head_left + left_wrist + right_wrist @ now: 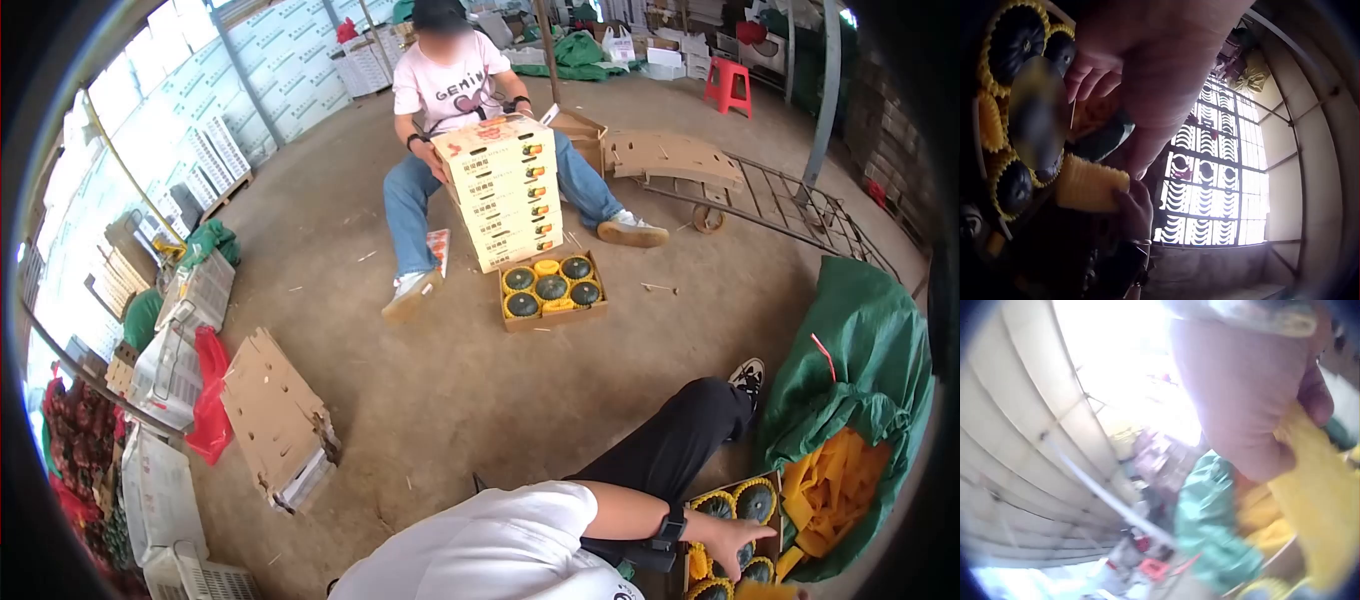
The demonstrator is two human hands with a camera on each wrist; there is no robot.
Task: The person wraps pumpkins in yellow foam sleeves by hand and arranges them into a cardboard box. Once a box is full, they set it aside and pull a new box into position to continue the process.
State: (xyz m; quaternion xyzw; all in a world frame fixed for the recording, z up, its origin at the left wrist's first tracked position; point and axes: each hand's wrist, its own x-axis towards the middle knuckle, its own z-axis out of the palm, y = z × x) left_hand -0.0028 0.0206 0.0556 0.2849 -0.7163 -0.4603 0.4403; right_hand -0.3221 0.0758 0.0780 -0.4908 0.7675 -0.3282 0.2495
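Observation:
My left hand [735, 545] reaches over a cardboard box [690, 498] of dark green squashes [757, 502] in yellow foam nets. In the head view its fingers extend over the squashes, holding nothing I can see. The left wrist view shows that hand's fingers [1094, 81] beside the box, loosely bent. My right hand [1137, 209] pinches a flattened yellow foam net [1091, 184] near the box. In the right wrist view the same foam net [1319, 500] hangs from between thumb and fingers, blurred. The head view has only a bit of yellow at its bottom edge there.
A green sack [850, 340] of loose yellow foam nets [835, 485] lies right of the box. Ahead, a seated person [470, 80] holds a stack of printed cartons [510, 200] behind another box of squashes [552, 317]. Flattened cardboard [275, 410] stands at left.

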